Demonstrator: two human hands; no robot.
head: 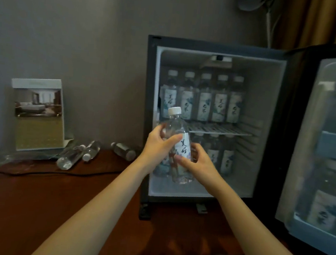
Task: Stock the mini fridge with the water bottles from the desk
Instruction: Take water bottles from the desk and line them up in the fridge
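L hand (158,144) + R hand (197,163): fingers curled round same water bottle (178,148), upright, held in front of open mini fridge (220,48) | far left on desk (35,197): 3 bottles (69,156) lying | fridge top shelf (219,130): row of bottles standing, more below.

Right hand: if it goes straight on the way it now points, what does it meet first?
Probably the lower bottles standing in the fridge, right behind it. The right hand grips the held bottle and points into the lower compartment. Depth is unclear, so the gap cannot be judged.
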